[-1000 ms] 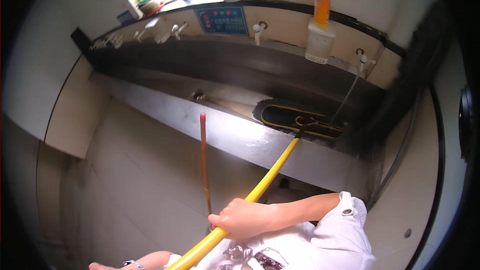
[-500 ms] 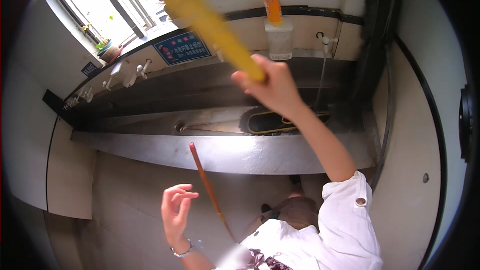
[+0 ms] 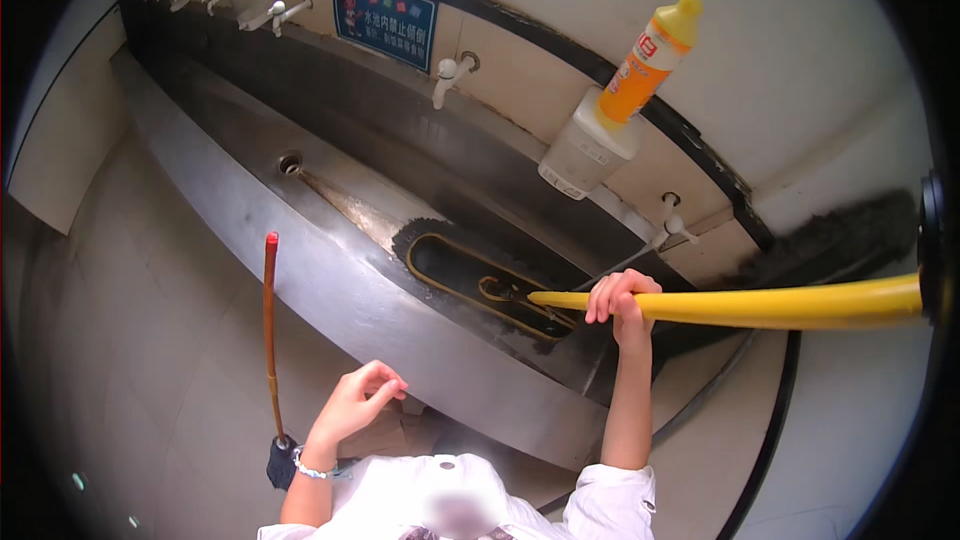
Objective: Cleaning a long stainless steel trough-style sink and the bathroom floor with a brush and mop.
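My right hand [image 3: 625, 305] is wrapped round the yellow handle [image 3: 780, 307] of a flat mop. The handle slants up toward the right edge, and its lower end meets the mop head. That long, dark mop head [image 3: 465, 265], with a yellow rim line, lies in the metal trough sink [image 3: 330, 270]. My left hand [image 3: 360, 402] hangs in front of the sink's near edge, holding nothing, its fingers loosely bent. Left of it stands a thin brown stick [image 3: 270, 340] with a red tip and a dark lower end [image 3: 282, 462].
Behind the sink, an orange bottle with a yellow cap [image 3: 645, 65] stands on a white wall box [image 3: 588, 148]. A thin stream falls from the right-hand white tap [image 3: 672, 225]. Another tap [image 3: 452, 78] and a blue sign [image 3: 384, 22] are farther left. The drain hole [image 3: 290, 164] lies left of the mop head.
The yellow handle has swung from the upper left over to the right, with my right hand still on it. My left hand has risen closer to the sink. The view has turned.
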A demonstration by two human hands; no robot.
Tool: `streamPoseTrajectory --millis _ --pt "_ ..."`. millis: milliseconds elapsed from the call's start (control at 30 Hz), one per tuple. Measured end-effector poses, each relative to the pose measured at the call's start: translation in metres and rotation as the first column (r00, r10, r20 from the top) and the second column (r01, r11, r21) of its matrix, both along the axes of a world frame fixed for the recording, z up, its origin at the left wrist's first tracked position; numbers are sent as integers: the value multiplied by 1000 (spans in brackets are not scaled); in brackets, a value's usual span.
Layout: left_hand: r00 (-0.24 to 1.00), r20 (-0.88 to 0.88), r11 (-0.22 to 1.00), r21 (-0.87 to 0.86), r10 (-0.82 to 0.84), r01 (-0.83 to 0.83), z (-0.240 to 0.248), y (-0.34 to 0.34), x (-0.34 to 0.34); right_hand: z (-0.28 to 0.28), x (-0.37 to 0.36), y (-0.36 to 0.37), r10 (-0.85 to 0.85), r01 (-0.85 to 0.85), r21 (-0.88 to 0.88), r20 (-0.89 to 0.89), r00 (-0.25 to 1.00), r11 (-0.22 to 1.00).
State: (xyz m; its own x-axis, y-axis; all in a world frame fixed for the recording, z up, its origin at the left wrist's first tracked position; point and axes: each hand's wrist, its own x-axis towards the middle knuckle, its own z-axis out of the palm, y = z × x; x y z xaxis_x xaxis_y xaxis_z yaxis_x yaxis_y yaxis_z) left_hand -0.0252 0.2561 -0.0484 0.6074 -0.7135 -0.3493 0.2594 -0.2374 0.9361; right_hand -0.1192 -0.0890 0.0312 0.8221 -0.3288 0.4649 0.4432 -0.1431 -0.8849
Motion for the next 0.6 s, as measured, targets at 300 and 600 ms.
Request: streamPoseTrajectory --millis 300,600 --pt "998 57 990 143 -8 0 -4 -44 -12 -84 22 -28 -169 72 -313 -293 941 947" --pt "993 76 952 288 88 -107 6 -22 3 -23 11 -74 -318 298 262 39 947 918"
